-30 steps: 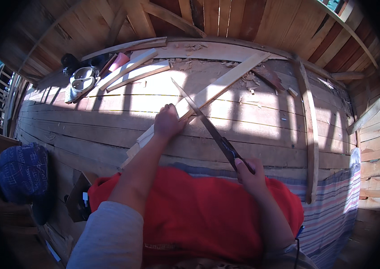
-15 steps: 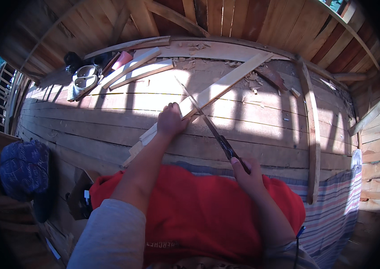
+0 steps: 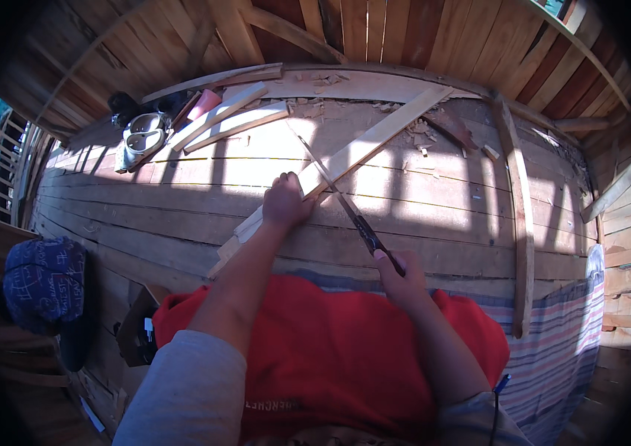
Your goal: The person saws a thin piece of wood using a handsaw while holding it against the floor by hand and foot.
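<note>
A long pale wooden board (image 3: pixel 379 145) lies at a slant across the plank floor, its near end toward the lower left. My left hand (image 3: pixel 285 202) is closed over the board and presses it down. In my right hand (image 3: pixel 402 276) is the dark handle of a handsaw (image 3: pixel 347 206). The saw's narrow blade crosses the board just right of my left hand, its tip pointing to the far left. Under the board's near end, other wood pieces (image 3: pixel 232 249) stick out. Shadow and glare hide how deep the blade sits.
Two short boards (image 3: pixel 235 123) lie at the far left beside pale clogs (image 3: pixel 143 136) and a pink cup-like object (image 3: pixel 204 103). Wood chips (image 3: pixel 421 135) are scattered at the far right. A long beam (image 3: pixel 517 215) rests on the right; a blue patterned cap (image 3: pixel 44 286) sits at left.
My right hand and the saw have shifted slightly away from me and to the left along the cut. My left hand stays on the board.
</note>
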Available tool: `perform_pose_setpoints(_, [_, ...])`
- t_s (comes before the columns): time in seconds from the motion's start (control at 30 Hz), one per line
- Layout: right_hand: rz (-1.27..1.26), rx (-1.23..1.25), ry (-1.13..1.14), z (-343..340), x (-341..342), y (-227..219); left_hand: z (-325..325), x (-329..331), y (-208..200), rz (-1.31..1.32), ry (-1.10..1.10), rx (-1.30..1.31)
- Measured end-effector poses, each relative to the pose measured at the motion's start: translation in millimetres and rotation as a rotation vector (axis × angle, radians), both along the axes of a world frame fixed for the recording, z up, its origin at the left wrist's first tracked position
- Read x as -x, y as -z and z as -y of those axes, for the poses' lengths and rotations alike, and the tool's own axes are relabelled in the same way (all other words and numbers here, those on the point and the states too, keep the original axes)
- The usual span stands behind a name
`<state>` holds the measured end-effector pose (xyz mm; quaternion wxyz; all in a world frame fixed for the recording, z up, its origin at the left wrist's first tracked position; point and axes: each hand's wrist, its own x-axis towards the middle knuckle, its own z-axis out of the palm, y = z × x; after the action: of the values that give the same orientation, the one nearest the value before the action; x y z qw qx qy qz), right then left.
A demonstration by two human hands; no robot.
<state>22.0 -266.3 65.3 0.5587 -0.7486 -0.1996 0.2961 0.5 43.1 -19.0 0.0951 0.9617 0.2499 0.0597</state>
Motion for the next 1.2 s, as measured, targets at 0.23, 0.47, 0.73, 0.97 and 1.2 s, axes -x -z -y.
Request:
perform_pose_setpoints(0.23, [-0.034,0.006,0.022,-5.4,-18.0,3.5,6.2,-6.8,-5.1,0.008,-0.009,0.008])
perform_pose_setpoints(0.47, [0.084,-0.008,-0.037,-39.9,-23.6,2.0,0.1,-6.7,-5.1,0.025,0.010,0.032])
perform_pose_setpoints(0.73, [-0.210,-0.086,0.046,41.8,-4.9,-3.3,-2.8,-1.7,-5.6,0.027,-0.007,0.060])
perform_pose_setpoints(0.97, [0.115,0.058,-0.041,-45.2,-38.8,9.2,-7.6,-8.6,-7.8,-0.019,-0.032,0.038])
perform_pose_setpoints(1.2, [-0.135,-0.073,0.011,54.6,-8.9,5.4,-1.0,-2.7,-10.1,0.029,-0.010,0.052])
